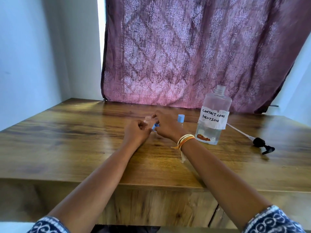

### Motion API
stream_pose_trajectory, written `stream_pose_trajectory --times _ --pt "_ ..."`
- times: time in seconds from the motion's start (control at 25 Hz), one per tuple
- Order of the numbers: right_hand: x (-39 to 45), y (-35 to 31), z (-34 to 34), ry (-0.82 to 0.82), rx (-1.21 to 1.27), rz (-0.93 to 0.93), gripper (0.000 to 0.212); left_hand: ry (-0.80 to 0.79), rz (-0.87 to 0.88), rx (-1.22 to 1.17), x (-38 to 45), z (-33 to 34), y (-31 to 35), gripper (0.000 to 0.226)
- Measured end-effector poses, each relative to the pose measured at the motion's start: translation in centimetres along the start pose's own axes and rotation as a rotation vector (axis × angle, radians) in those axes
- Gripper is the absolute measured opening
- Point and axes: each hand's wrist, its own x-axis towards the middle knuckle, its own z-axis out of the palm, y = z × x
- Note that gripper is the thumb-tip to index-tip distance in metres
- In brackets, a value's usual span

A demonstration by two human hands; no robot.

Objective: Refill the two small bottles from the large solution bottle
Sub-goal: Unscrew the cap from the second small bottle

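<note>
The large clear solution bottle point(212, 118) stands uncapped at the right, with a white label reading "contact lens solution" and liquid low in its base. One small clear bottle point(147, 119) stands open between my hands; my left hand point(137, 132) grips its body. My right hand point(165, 126) is closed over a blue cap point(155, 127) just beside that bottle's neck. The second small bottle point(180, 120), with its blue cap on, stands behind my right hand, its body mostly hidden.
A black pump head with a long white tube point(255, 140) lies on the wooden table point(84, 148) to the right of the large bottle. A patterned purple curtain point(193, 56) hangs behind the table. A white wall is at the left.
</note>
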Motion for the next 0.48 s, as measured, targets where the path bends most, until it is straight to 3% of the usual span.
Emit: stream_pose_trajectory --times 0.48 --pt "-1.2 0.3 1.4 -0.009 0.182 0.166 0.060 -0.069 0.034 -0.031 0.3 0.2 -0.5 0.031"
